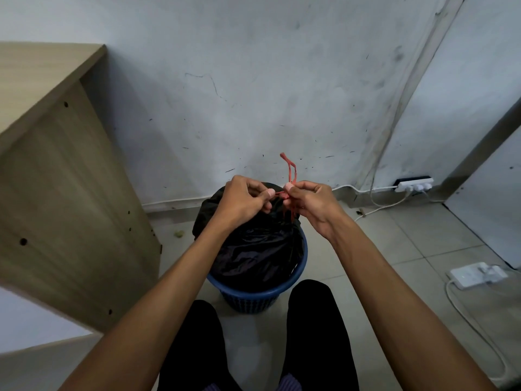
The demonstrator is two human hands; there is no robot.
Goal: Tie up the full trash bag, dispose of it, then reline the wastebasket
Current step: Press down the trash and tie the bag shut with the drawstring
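While the black trash bag [259, 249] is sitting inside the blue wastebasket [253, 297] on the floor, at about six o'clock from the foot of the wall, both hands are working the red drawstring [290, 176] at the bag's gathered mouth. The left hand [245, 198] is pinching one strand between thumb and fingers, closed narrow on it, and the right hand [307, 198] is pinching the other side the same way, with a loop of the string standing up toward twelve o'clock above its thumb. Between the two thumbs a small crossing of red is showing, and loose ends are hanging down toward six o'clock onto the bag.

Judging by this, the tying step is in hand: a knot is being formed or drawn tight, though whether it is already snug is hard to tell, since the fingers are covering part of it. The bag is not yet lifted out, so disposal and relining are both waiting.

The next move is likely calling for the hands to pull apart, toward nine and three o'clock, until the knot is biting down against the bunched plastic, then a firm hold on the neck or loop to hoist the bag straight up, clear of the basket rim.

No fresh liner is showing anywhere.
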